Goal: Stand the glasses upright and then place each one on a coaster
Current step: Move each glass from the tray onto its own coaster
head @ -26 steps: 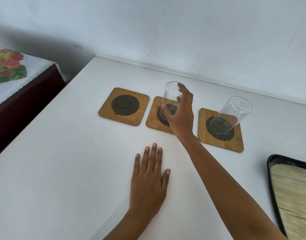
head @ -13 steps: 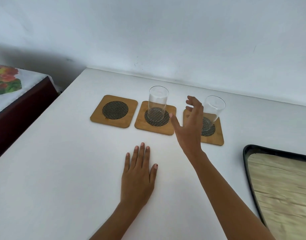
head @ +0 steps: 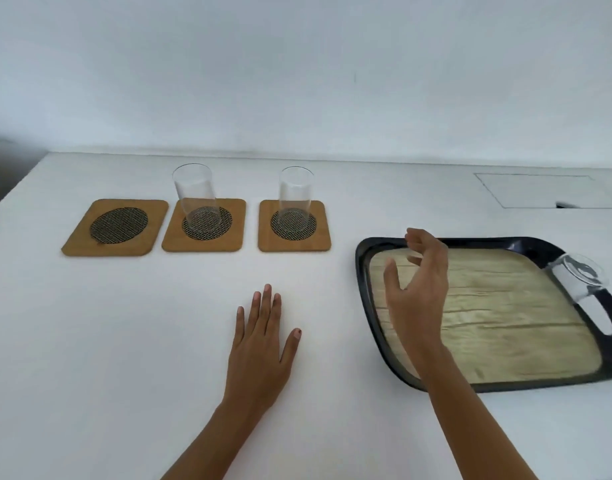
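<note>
Three square wooden coasters with dark mesh centres lie in a row on the white table. The left coaster (head: pixel 115 226) is bare. A clear glass (head: pixel 196 199) stands upright on the middle coaster (head: pixel 204 226), and another clear glass (head: pixel 295 195) stands upright on the right coaster (head: pixel 294 226). A third glass (head: pixel 574 277) lies on its side at the right rim of the black tray (head: pixel 361 271). My right hand (head: pixel 415 292) hovers over the tray's left part, fingers apart, holding nothing. My left hand (head: pixel 263 341) rests flat on the table.
The tray has a wood-pattern floor and a handle cutout (head: pixel 600 315) at its right end. A rectangular panel outline (head: pixel 536 190) marks the table at the back right. The white wall runs close behind the coasters.
My right hand let go of the glass on the middle coaster and moved right, over the tray. The view swung right, bringing the tray and the lying glass into sight.
</note>
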Available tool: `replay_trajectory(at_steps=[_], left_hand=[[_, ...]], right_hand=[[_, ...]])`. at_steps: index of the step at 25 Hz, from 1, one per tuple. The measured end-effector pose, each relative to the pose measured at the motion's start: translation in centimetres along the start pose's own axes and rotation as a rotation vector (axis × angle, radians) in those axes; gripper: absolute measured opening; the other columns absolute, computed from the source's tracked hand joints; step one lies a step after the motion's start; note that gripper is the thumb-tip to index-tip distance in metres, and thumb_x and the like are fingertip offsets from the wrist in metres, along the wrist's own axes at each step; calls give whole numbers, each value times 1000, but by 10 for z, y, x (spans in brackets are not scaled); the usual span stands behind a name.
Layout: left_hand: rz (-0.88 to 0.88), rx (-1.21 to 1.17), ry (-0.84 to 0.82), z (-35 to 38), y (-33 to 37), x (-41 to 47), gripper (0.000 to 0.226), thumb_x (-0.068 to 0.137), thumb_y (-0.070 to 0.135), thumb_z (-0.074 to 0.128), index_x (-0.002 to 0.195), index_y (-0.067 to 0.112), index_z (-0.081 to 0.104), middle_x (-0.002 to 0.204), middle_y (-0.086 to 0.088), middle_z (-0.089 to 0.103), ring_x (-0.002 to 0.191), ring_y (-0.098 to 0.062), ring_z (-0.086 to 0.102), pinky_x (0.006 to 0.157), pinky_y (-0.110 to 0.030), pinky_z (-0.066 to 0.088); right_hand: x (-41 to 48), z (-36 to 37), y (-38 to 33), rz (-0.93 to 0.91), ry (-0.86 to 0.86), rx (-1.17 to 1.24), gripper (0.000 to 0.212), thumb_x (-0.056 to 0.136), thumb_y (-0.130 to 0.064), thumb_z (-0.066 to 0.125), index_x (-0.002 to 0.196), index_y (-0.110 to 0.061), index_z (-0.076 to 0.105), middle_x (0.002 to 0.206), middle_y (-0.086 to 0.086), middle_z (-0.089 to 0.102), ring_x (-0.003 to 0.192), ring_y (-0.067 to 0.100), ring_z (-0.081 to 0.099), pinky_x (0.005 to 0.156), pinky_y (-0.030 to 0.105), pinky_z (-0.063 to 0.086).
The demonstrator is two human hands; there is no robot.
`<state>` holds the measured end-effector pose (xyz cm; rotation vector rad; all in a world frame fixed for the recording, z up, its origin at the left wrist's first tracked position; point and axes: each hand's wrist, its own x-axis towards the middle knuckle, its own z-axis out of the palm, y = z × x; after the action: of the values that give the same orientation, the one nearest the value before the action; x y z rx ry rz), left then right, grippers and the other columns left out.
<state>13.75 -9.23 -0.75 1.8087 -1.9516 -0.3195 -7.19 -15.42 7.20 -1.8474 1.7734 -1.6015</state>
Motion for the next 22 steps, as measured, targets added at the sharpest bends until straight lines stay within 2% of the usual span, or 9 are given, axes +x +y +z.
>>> replay_trajectory(at_steps=[2,4,6,7,10,14,16,18,22], left_hand=[[42,-41,-21,14,24,-1,61,95,44,17,149,19,5,159,5,-3,144,-7,-11,119,-33,-6],[65,-66,-35,27,45,-2,58,95,42,12,148,21,6,159,6,1,144,-6,-7,119,-32,-4],[83,9,-25,36,58,-4,60,93,43,5,148,18,10,158,4,8,145,-10,1,120,-36,3],[85,59,-12,39,60,-4,63,93,45,2,147,16,12,158,2,11,145,-13,5,120,-39,7],[34,99,16,43,63,-3,71,91,50,-6,147,14,17,156,-1,16,144,-18,12,119,-42,12],[-32,121,34,48,66,-3,66,91,47,6,147,13,18,156,-3,19,144,-18,15,119,-43,13],[-48,120,35,48,66,-3,68,90,50,5,147,14,18,156,-1,19,144,-16,14,119,-42,12],[-53,130,37,48,66,-3,70,90,52,2,147,15,18,156,0,18,144,-16,14,119,-40,10],[-64,124,23,48,66,-4,67,90,50,6,147,17,16,157,0,18,144,-15,11,119,-39,9]], right_hand=[[-1,-35,22,27,66,-75,46,86,0,61,127,-11,45,122,2,51,111,15,50,94,31,46],[-2,-66,47,54,169,-199,43,84,0,61,124,-9,46,120,7,52,109,23,50,97,32,43],[-2,-90,71,117,303,-364,43,80,1,61,121,-5,47,120,16,51,109,34,47,107,25,27],[0,-99,81,171,362,-411,46,78,0,62,121,-4,46,123,21,49,111,37,43,108,25,22],[7,-118,109,348,461,-439,61,75,-5,68,128,-1,38,133,28,37,114,40,37,104,39,23],[15,-132,146,509,381,-467,83,75,-22,77,138,2,29,140,27,32,114,41,39,98,38,29],[17,-133,159,534,295,-449,91,78,-29,77,144,0,21,142,27,32,117,43,41,99,47,38],[22,-133,167,552,257,-406,93,82,-33,74,147,-6,14,144,24,34,119,44,44,94,55,44],[32,-133,173,547,287,-322,82,87,-31,68,146,-15,13,145,18,40,121,41,50,86,52,48]])
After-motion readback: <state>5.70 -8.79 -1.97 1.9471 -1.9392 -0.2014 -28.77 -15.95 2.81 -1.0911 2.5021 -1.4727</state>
